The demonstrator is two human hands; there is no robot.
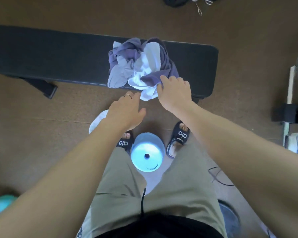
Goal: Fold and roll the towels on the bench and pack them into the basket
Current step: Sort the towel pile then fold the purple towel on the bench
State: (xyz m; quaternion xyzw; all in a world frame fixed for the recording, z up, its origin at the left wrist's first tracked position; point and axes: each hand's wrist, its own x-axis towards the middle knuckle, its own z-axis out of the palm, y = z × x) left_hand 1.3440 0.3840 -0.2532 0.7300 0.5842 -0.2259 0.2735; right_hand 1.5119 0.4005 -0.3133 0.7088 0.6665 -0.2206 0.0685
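Observation:
A crumpled heap of towels (138, 64), purple, grey and white, lies on the black padded bench (58, 55) right of its middle. A white towel (149, 94) hangs over the bench's near edge. My right hand (175, 91) lies on the heap's near right corner, and its fingers curl into the purple and white cloth there. My left hand (127, 110) hovers just left of the hanging white towel with fingers relaxed, a ring on one finger, holding nothing. A white rounded thing (97, 121), perhaps the basket, peeks out under my left forearm.
A light blue roll (147, 152) stands on end on the brown floor between my sandalled feet. Dark items and a metal clip (199, 9) lie on the floor beyond the bench. Black equipment and a pale post (291, 86) stand at the right. A teal object (0, 205) sits at the lower left.

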